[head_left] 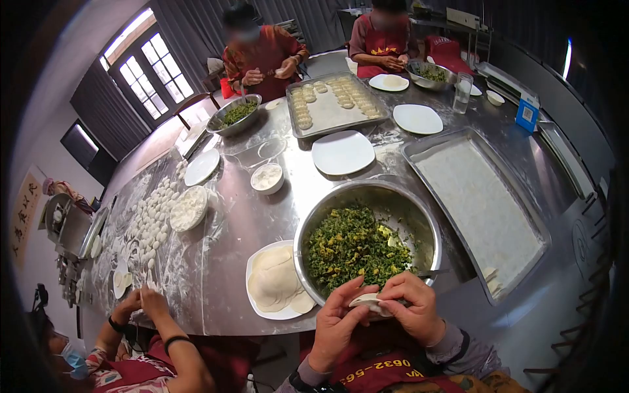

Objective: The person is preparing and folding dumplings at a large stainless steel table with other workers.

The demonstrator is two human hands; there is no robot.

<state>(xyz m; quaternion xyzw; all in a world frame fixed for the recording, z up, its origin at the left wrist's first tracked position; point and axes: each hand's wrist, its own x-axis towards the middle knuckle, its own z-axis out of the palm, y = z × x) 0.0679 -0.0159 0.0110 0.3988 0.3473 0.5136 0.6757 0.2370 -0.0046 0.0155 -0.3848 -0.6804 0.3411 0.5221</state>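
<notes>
Between the fingertips of my left hand [342,321] and my right hand [414,302] is a dumpling [371,301], its pale dough folded over. Both hands pinch its edge, just in front of a large steel bowl [429,226]. Chopped green and yellow filling [350,245] lies in that bowl, and a utensil handle [429,272] rests over its right rim. To the left, a white plate [252,288] carries a stack of round dough wrappers [275,278]. My fingers partly hide the dumpling.
A metal tray [481,203] on the right has a few dumplings [491,278] at its near corner. Another tray [314,134] holds rows of dumplings. Dough pieces [156,213] and a flour bowl [189,208] lie left. Co-workers sit at the left and across the table.
</notes>
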